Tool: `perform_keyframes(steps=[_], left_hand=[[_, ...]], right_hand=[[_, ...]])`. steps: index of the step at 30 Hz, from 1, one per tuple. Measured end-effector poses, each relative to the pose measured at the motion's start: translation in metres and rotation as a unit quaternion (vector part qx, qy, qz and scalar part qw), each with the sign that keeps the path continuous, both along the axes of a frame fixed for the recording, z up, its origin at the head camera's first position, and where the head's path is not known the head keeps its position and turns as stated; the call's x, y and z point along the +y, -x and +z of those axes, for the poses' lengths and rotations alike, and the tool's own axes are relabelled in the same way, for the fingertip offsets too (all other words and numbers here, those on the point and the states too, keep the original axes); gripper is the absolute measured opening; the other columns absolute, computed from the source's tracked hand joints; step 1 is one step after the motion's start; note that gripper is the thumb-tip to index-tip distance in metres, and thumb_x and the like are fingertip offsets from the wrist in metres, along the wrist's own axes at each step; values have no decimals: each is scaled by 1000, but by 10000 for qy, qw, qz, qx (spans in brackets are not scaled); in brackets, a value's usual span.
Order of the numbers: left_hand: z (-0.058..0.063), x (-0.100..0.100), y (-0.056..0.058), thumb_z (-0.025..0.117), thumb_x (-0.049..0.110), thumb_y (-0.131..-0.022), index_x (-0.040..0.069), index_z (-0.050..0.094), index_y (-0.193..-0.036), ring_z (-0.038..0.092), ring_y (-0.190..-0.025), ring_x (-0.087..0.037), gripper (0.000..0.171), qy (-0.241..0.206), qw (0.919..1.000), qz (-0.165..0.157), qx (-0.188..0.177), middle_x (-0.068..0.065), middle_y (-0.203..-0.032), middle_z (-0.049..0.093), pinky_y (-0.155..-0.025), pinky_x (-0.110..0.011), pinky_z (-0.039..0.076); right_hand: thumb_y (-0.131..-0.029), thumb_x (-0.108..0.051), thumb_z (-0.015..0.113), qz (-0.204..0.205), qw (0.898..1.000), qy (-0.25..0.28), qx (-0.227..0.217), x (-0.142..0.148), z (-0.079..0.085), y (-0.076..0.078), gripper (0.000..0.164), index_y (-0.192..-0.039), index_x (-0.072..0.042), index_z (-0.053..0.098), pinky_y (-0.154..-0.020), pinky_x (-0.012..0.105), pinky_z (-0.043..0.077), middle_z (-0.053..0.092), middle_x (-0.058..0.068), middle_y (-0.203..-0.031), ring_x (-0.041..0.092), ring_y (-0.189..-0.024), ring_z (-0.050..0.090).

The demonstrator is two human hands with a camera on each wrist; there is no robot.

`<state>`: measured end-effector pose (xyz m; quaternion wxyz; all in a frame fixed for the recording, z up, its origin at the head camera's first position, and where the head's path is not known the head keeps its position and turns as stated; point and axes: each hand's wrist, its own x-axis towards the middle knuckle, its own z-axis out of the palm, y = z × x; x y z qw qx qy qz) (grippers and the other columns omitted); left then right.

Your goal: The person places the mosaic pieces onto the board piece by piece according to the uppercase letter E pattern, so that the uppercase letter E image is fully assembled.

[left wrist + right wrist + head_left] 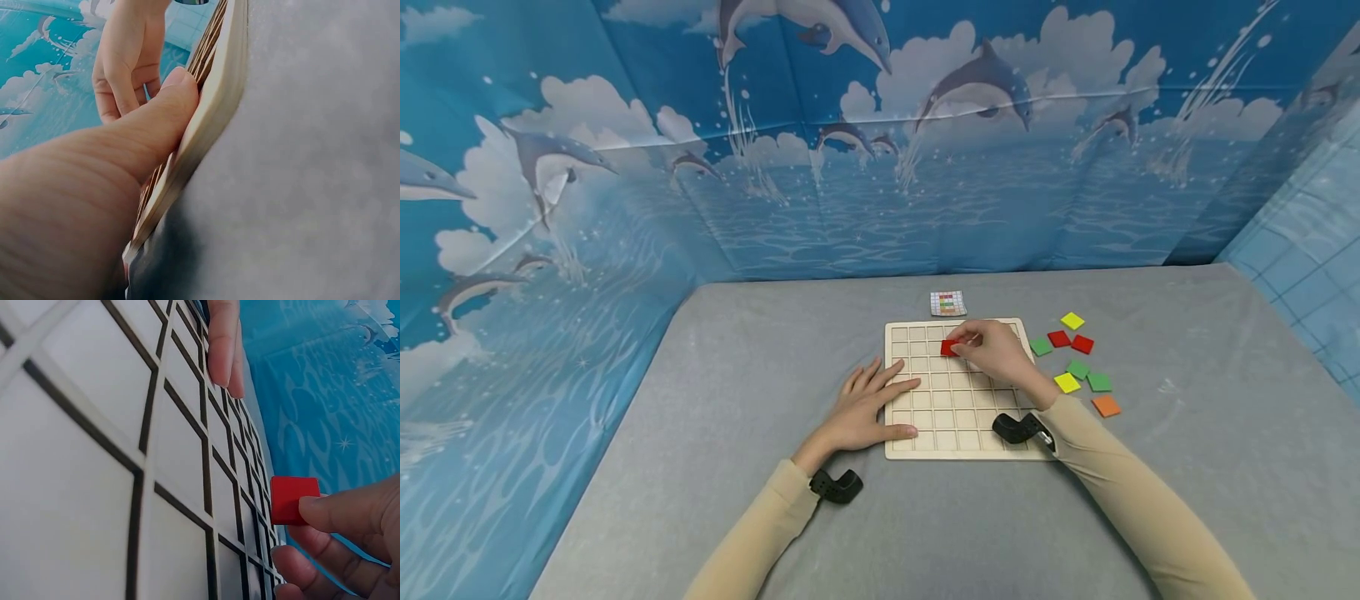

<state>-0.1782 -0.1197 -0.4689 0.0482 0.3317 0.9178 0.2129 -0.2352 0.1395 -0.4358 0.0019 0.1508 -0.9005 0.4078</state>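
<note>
A pale wooden grid board point(937, 421) lies on the grey table, its raised lines forming square cells. My right hand point(997, 352) pinches a red square tile point(949, 348) between thumb and fingers over the upper part of the board. In the right wrist view the red tile point(289, 499) shows at the thumb tip, close to the grid; whether it touches a cell I cannot tell. My left hand point(859, 410) rests with spread fingers on the board's left edge. The left wrist view has the left thumb point(178, 94) lying along the board's rim.
Right of the board lie loose tiles: yellow point(1072, 321), red point(1082, 344), green point(1100, 382) and orange point(1106, 406). A small card with a coloured grid pattern point(947, 303) sits behind the board. A blue dolphin-print curtain point(865, 208) hangs behind the table.
</note>
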Motion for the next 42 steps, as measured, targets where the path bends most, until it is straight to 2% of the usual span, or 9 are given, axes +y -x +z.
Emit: perform_keyframes(steps=[6,14,24,38,42], left_hand=[[1,0,0,61,55,-86,27,39,-147,3,-143,-31,71,-50,10000,-12,-3,-2,-156,18,-110,-52,2],[-1,0,0,59,59,-86,31,35,-148,-1,-143,-27,73,44,9999,47,-83,2,-157,14,-111,-48,-1],[-2,-1,0,59,58,-86,30,36,-148,0,-143,-29,72,-38,10000,-18,-34,1,-157,15,-110,-50,0],[-3,-2,0,59,58,-86,30,36,-148,0,-143,-29,72,-84,9999,-60,-17,0,-157,15,-110,-50,0],[-4,-2,1,58,58,-87,30,36,-148,1,-143,-29,72,-72,9999,-70,-7,1,-157,15,-110,-50,0]], right_hand=[[-89,-12,67,-68,9998,-209,24,-6,-4,6,12,-99,-10,73,-67,39,47,67,6,-92,23,-78,61],[-89,-13,67,-99,9993,-342,121,-14,-7,9,13,-100,-11,74,-70,41,48,68,7,-97,23,-81,62],[-89,-14,68,-97,9992,-371,133,-18,-7,8,12,-99,-9,73,-69,40,46,68,4,-88,22,-78,60],[-89,1,53,72,9986,-523,43,-15,-1,3,29,-111,-6,71,-65,36,41,64,14,-107,23,-77,54],[-88,3,52,215,9976,-630,172,-14,-4,4,31,-112,-4,71,-62,34,35,62,14,-99,22,-70,46]])
